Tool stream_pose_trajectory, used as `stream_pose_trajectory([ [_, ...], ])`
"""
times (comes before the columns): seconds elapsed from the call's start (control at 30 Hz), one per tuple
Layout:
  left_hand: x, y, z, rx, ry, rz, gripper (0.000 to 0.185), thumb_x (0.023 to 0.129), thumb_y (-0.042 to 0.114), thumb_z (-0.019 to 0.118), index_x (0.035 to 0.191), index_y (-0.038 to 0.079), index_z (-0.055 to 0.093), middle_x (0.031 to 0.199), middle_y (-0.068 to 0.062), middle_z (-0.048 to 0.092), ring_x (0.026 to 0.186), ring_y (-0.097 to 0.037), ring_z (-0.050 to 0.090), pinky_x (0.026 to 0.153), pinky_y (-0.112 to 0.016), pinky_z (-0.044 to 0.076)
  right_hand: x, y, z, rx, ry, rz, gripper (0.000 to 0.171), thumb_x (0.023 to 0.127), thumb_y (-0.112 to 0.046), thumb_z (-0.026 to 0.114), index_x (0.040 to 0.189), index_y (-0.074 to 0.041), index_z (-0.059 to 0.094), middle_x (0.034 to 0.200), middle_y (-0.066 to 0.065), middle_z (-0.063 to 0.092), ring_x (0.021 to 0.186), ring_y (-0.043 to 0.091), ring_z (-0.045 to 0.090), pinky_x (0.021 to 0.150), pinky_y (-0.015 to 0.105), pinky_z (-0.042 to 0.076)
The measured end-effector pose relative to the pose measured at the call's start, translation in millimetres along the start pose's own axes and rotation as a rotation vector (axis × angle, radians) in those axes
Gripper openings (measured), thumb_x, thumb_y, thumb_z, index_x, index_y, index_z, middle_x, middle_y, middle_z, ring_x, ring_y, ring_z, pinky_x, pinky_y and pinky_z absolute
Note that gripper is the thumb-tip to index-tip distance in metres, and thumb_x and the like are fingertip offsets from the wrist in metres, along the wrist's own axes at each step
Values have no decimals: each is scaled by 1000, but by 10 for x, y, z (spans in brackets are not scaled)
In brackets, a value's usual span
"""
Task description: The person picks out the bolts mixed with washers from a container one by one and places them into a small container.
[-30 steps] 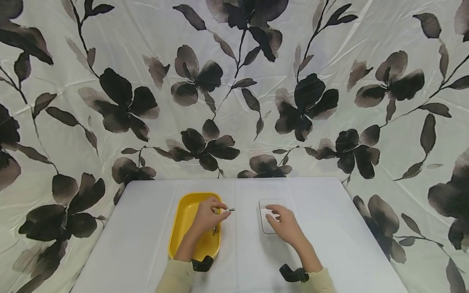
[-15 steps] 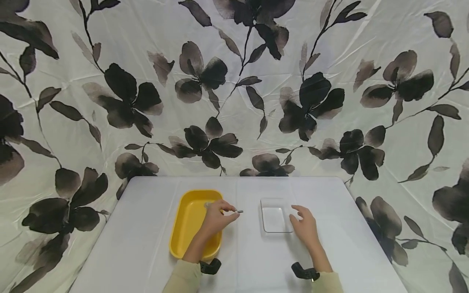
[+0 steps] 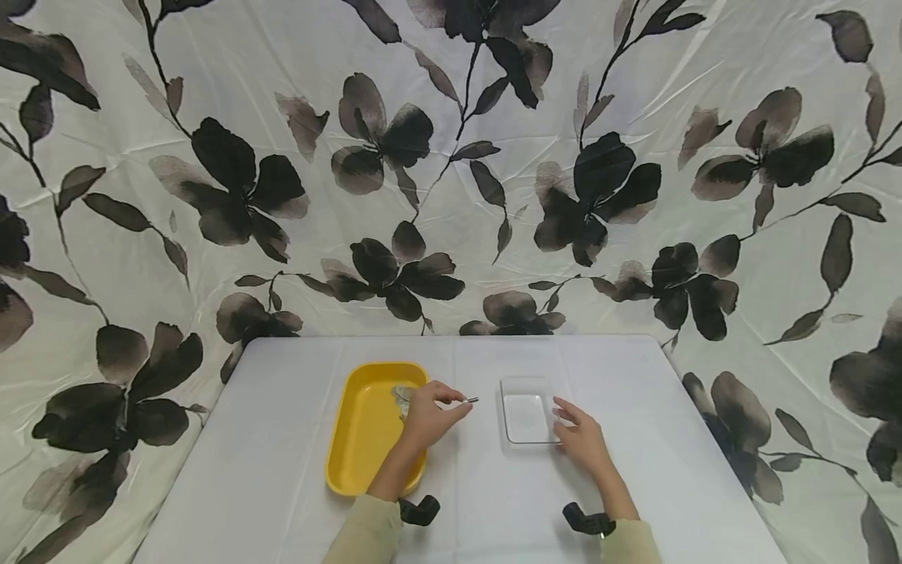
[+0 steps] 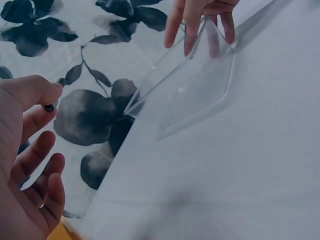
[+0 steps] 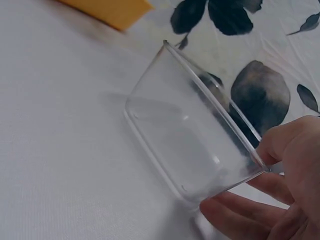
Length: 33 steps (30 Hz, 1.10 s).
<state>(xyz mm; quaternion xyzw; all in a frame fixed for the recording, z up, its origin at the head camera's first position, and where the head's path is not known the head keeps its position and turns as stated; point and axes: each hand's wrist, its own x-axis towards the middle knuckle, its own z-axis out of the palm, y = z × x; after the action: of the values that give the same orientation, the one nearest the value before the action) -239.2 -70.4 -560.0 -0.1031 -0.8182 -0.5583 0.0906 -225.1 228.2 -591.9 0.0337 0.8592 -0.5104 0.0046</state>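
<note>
The left hand [image 3: 425, 419] is pinching a thin metal pin [image 3: 468, 400], its tip pointing toward the clear box [image 3: 526, 413] on the worktop [image 3: 282, 439], between the yellow tray [image 3: 366, 439] and that box. The right hand [image 3: 582, 440] is touching the box's right wall, fingers relaxed. The right wrist view is showing fingertips [image 5: 235, 215] at its rim; the pin there is hidden. Something silvery, perhaps more pins, is lying in the tray.

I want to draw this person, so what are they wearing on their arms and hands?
Both arms have pale yellowish-green long sleeves that end at the wrists. The left sleeve and the right sleeve match. A small black device sits at each wrist: the left wrist device and the right wrist device. The hands are bare: no gloves, and no rings that I can see.
</note>
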Motion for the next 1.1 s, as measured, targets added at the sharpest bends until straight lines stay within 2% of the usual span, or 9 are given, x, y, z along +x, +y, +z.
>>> stream_pose_trajectory([
  [0.2,18,26,199,-17,-19,-7,13,79,25,82,84,14,76,87,0,64,86,-22,59,75,-37,51,-30,53,-48,-4,50,10,50,86,-1,60,136,-6,54,126,25,59,95,36,68,60,31,56],
  [0.33,30,40,297,18,-14,-49,9,79,23,81,83,16,76,87,-3,65,86,-20,59,76,-37,50,-36,74,-13,-3,23,27,51,86,-2,60,137,-8,55,127,23,59,94,33,68,59,29,56],
  [0.43,77,52,369,47,-51,-57,8,81,25,80,84,18,77,88,-1,65,88,-18,59,77,-33,49,-44,64,21,4,35,28,51,86,-2,60,136,-9,55,127,23,59,91,31,69,58,30,55],
  [0.57,158,94,459,38,-108,-39,12,82,25,79,88,15,77,92,-6,66,91,-24,60,79,-33,49,-49,43,40,11,55,17,51,85,-1,60,136,-7,56,126,24,59,89,31,70,59,31,56],
  [0.63,200,122,501,31,-115,-39,13,82,25,79,88,14,77,93,-9,66,92,-27,60,78,-34,49,-43,29,44,15,59,18,51,86,-1,60,135,-8,56,126,23,60,89,31,70,59,31,56],
  [0.87,346,175,649,58,-118,-73,12,81,29,79,86,18,78,89,5,63,90,-20,58,74,-29,48,-4,5,77,23,59,3,50,86,-3,60,136,-9,56,126,23,60,90,32,69,60,31,56],
  [1.1,451,213,807,82,-124,-57,12,79,29,80,84,18,78,91,-3,67,86,-16,57,71,-29,48,0,21,109,34,42,3,50,87,-3,61,137,-9,55,125,23,61,88,30,69,59,30,56],
])
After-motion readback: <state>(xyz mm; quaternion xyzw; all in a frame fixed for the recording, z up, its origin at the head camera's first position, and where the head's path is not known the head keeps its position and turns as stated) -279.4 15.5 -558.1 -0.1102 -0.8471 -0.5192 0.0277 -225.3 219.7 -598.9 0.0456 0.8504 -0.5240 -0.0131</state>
